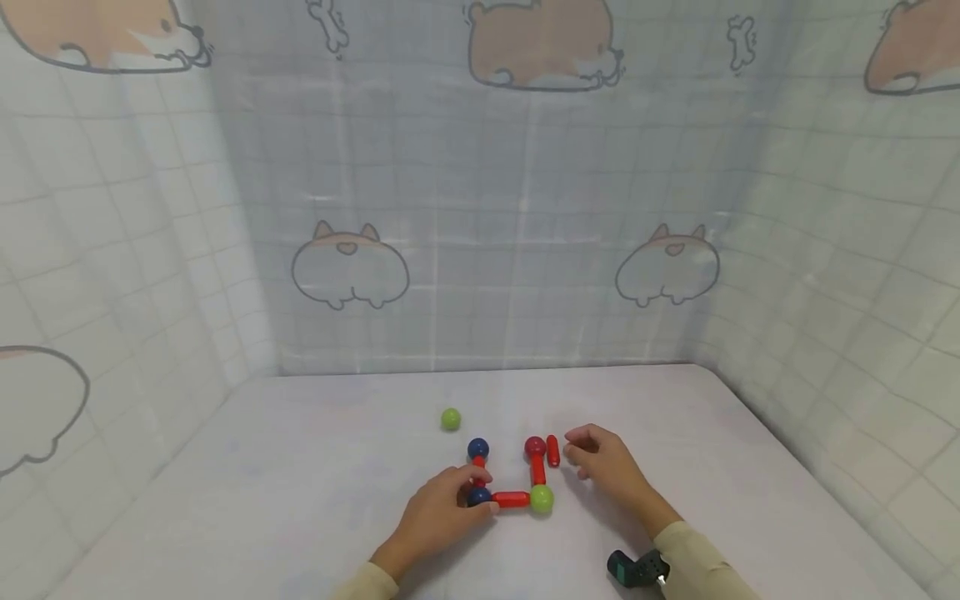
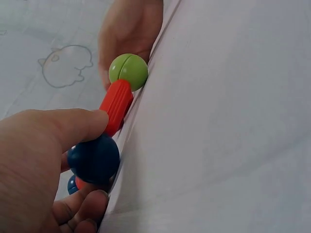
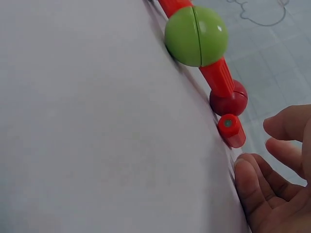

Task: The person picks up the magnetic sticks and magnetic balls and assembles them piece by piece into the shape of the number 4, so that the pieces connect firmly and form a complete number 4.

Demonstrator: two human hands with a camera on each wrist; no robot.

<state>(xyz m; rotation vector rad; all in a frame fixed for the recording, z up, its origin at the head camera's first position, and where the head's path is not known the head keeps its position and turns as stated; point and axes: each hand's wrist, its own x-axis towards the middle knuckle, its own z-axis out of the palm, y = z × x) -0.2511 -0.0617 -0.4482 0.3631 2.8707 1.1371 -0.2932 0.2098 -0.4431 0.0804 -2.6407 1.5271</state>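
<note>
On the white table, balls and red rods are joined into a three-sided, open shape. My left hand (image 1: 442, 508) holds its near left corner, a dark blue ball (image 2: 95, 158), with the thumb lying by the red rod (image 1: 512, 499) and the fingers curled behind. That rod runs to a green ball (image 1: 542, 499). From there another red rod (image 1: 537, 470) leads to a dark red ball (image 1: 535, 447). A second blue ball (image 1: 477, 449) tops the left side. My right hand (image 1: 607, 467), fingers loosely bent and holding nothing, is right beside a loose red rod (image 3: 232, 131).
A loose green ball (image 1: 450, 419) lies farther back on the table (image 1: 300, 467). Near the right sleeve is a black device (image 1: 637, 569). Curtains (image 1: 480, 183) with dog drawings stand behind the table and along both sides.
</note>
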